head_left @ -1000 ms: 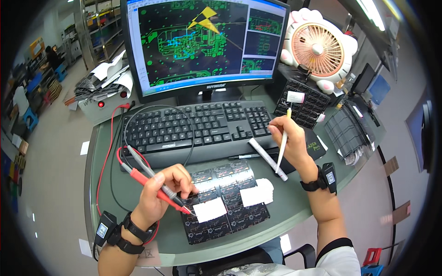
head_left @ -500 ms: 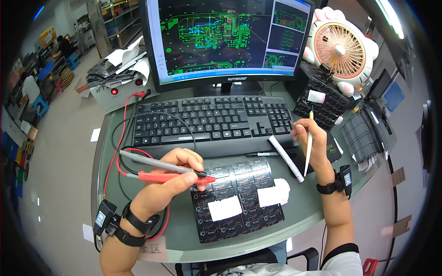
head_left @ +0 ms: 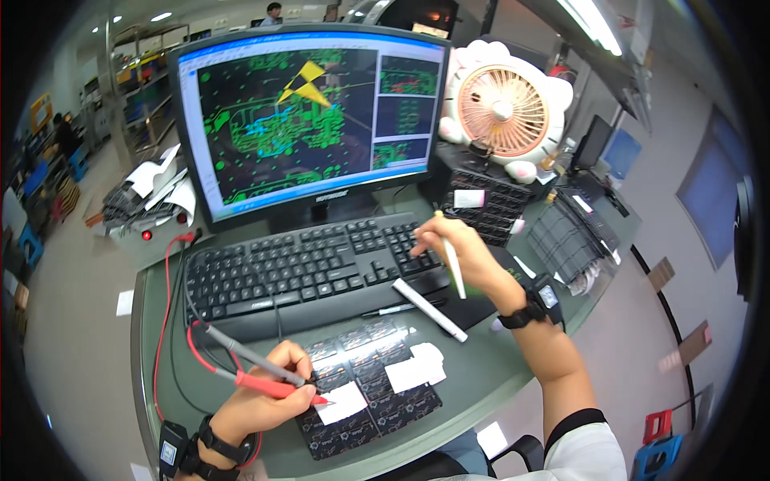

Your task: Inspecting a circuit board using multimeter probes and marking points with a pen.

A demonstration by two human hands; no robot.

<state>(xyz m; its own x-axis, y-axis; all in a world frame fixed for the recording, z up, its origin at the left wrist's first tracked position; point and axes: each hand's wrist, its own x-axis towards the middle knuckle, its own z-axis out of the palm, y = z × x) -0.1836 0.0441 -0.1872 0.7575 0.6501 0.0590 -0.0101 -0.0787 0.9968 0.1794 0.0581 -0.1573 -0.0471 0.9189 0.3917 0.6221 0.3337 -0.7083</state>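
My left hand point(head_left: 261, 405) is closed around two test probes, a red probe point(head_left: 269, 386) and a grey probe point(head_left: 245, 351), with leads trailing left. The red tip is over a white paper label point(head_left: 343, 403) on a dark circuit board panel point(head_left: 387, 415); contact cannot be told. A second piece of white paper point(head_left: 415, 370) lies across the panel's right side. My right hand point(head_left: 464, 247) grips a slim white pen-like tool point(head_left: 453, 268) with a yellowish end. Its fingers are at the number keys of the black keyboard point(head_left: 301, 271).
A monitor point(head_left: 233, 88) with a green circuit layout stands behind the keyboard. A thick white marker point(head_left: 429, 310) and a black pen point(head_left: 399, 309) lie before it. Right are a pink fan point(head_left: 504, 108) and dark board panels point(head_left: 489, 210); left, papers point(head_left: 156, 184) sit on an instrument box point(head_left: 152, 247).
The whole view has tilted and shifted. My right hand has moved left onto the number keys. The probe tips have come down toward the label, and a yellow shape has appeared on the screen.
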